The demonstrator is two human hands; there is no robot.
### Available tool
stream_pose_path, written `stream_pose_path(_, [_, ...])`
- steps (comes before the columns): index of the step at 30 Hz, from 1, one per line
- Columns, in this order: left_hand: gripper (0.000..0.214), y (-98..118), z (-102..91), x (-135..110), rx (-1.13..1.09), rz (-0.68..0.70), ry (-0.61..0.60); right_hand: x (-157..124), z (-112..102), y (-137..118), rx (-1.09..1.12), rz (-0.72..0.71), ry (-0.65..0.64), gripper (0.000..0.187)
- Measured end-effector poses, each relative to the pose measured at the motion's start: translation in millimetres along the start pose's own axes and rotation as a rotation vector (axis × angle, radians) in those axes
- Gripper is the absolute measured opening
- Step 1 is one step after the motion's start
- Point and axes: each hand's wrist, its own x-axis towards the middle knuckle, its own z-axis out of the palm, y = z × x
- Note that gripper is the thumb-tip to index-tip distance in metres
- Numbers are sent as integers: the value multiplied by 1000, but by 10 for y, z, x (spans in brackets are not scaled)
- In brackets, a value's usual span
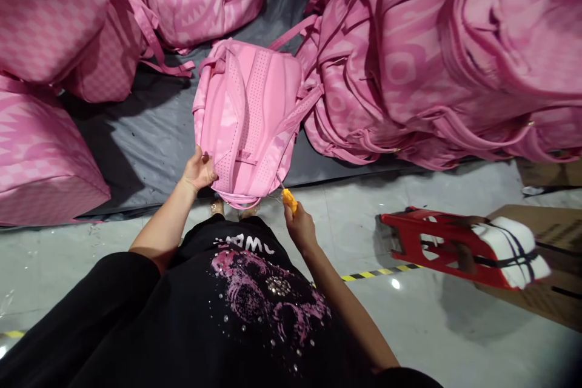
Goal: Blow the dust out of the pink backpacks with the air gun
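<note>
A pink backpack (254, 97) lies in front of me with its padded back panel and shoulder straps facing up. My left hand (199, 171) grips its lower left edge, with the thumb raised and the fingers curled against the side. In my right hand (300, 224) is a yellow-handled tool (289, 200), closed in the fist. Its thin metal shaft points up at the bag's lower right edge, by the base of a strap. Whether the tip touches the fabric I cannot tell.
More pink backpacks are piled on the right (409, 60) and stand at the left (45, 157) on a dark grey cover (150, 127). A red stool-like frame with a white padded top (436, 242) stands on the floor at right, beside a cardboard box (555, 236). Yellow-black tape marks the floor.
</note>
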Motion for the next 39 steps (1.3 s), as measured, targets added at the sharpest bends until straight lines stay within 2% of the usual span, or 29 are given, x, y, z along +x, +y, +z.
stream_pose_path(4, [66, -24, 85, 29, -81, 20, 20, -5, -75, 29, 80, 4, 10, 38])
stream_pose_path(6, [66, -35, 108, 36, -113, 37, 23, -100, -93, 96, 87, 28, 15, 38])
stream_pose_path(10, [61, -42, 112, 53, -142, 50, 35, -556, -72, 297, 72, 48, 5, 39])
stream_pose_path(12, [59, -39, 114, 64, -144, 34, 36, -797, -22, 317, 40, 49, -69, 39])
stream_pose_path(14, [57, -34, 128, 68, -138, 17, 30, -927, 42, 219, -27, 28, -184, 35])
stream_pose_path(16, [55, -32, 152, 57, -115, 13, 8, -919, 93, 32, -128, -15, -266, 30])
stream_pose_path(19, [53, -31, 181, 13, -43, 19, -47, -791, 96, -237, -249, -58, -271, 28])
stream_pose_path(22, [51, -28, 183, -20, 30, 9, -80, -743, 53, -376, -277, -95, -282, 30])
stream_pose_path(25, [43, -12, 182, -7, 74, 8, -44, -760, 51, -471, -324, -168, -333, 29])
stream_pose_path(28, [34, -4, 187, -11, 162, 29, -21, -731, 90, -544, -368, -205, -298, 31])
stream_pose_path(30, [34, -47, 177, -76, 327, 78, 42, -693, 114, -540, -378, -150, -258, 32])
stream_pose_path(31, [35, -96, 163, -130, 462, 148, 124, -675, 122, -518, -375, -105, -241, 32])
stream_pose_path(33, [45, -254, 121, -257, 858, 400, 307, -647, 136, -456, -345, -38, -223, 33])
stream_pose_path(34, [53, -357, 97, -312, 1107, 551, 343, -636, 144, -424, -323, -33, -224, 33])
stream_pose_path(35, [61, -467, 73, -348, 1373, 687, 305, -626, 152, -398, -301, -39, -226, 34])
stream_pose_path(36, [69, -576, 52, -359, 1636, 781, 198, -616, 161, -378, -281, -48, -227, 34])
stream_pose_path(37, [75, -673, 37, -342, 1878, 818, 51, -608, 170, -364, -261, -51, -225, 34])
stream_pose_path(39, [85, -809, 25, -233, 2244, 775, -193, -598, 180, -346, -223, -25, -219, 33])
